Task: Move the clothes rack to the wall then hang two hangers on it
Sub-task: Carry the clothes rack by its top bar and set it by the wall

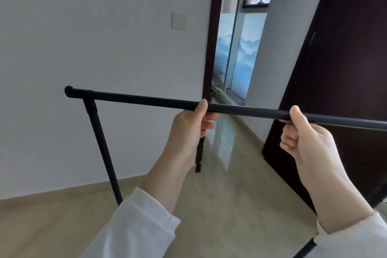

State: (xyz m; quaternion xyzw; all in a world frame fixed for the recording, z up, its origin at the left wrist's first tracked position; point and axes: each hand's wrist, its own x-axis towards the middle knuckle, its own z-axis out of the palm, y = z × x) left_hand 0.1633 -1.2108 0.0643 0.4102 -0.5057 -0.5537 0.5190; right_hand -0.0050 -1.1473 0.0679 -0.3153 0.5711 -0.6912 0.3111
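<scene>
Both hands (247, 134) grip the clothes rack's (146, 99) smooth round black bar.

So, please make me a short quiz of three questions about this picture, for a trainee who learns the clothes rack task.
1. True or false: both hands grip the top bar of the clothes rack.
2. What hangs on the bar now? A) two hangers B) one shirt C) nothing
3. Which fixture is on the white wall behind the rack?

Key
1. True: the left hand and the right hand are both closed around it.
2. C
3. A wall switch, left of the dark door frame.
</scene>
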